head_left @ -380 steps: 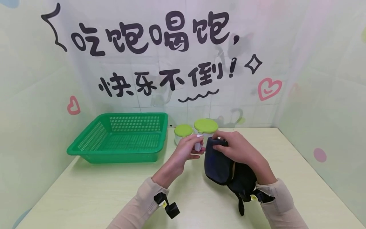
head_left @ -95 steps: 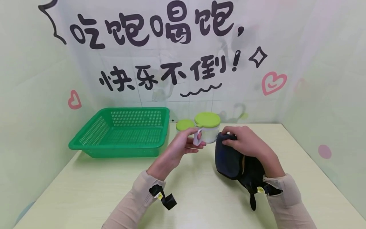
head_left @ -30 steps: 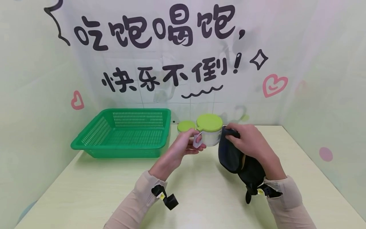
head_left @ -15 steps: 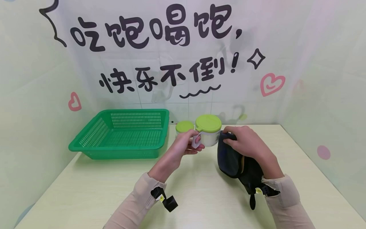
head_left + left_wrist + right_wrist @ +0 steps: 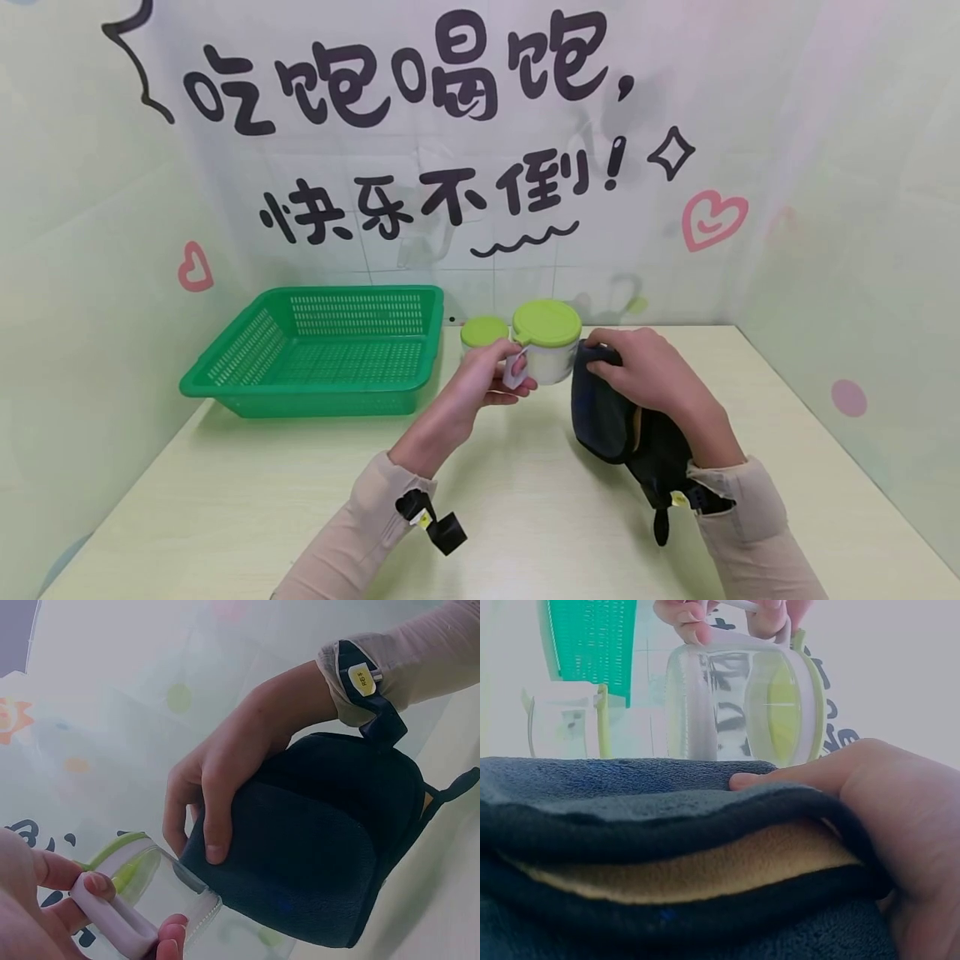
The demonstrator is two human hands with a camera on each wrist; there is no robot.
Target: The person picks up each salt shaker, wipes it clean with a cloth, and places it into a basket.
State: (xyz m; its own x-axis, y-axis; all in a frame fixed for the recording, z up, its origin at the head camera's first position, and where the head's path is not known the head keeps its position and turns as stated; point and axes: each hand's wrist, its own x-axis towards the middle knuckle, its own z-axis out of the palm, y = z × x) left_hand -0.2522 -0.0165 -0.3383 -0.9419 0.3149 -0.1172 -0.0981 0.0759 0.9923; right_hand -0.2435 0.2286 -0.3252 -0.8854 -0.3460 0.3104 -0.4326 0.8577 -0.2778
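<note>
A clear jar (image 5: 551, 365) with a light green lid has a white handle (image 5: 112, 919), which my left hand (image 5: 483, 379) grips from the left. Thumb and fingers of my right hand (image 5: 648, 371) pinch the upper edge of a folded dark blue plush cloth (image 5: 600, 417) with black edging. In the right wrist view, a tan inner layer (image 5: 705, 870) shows between its folds. The cloth is close against the jar's right side; exact contact is hard to tell. A loop (image 5: 661, 527) dangles from the cloth's lower end.
A smaller green-lidded jar (image 5: 483, 332) stands at the back, behind my left hand. Left of it, a green perforated plastic basket (image 5: 300, 402) sits on the pale wooden table (image 5: 262, 492). A printed curtain (image 5: 420, 250) hangs behind.
Compared with the oldest frame, the larger jar shows more fully between my hands, and the right hand and cloth are farther right. During the last second, the hands barely shift.
</note>
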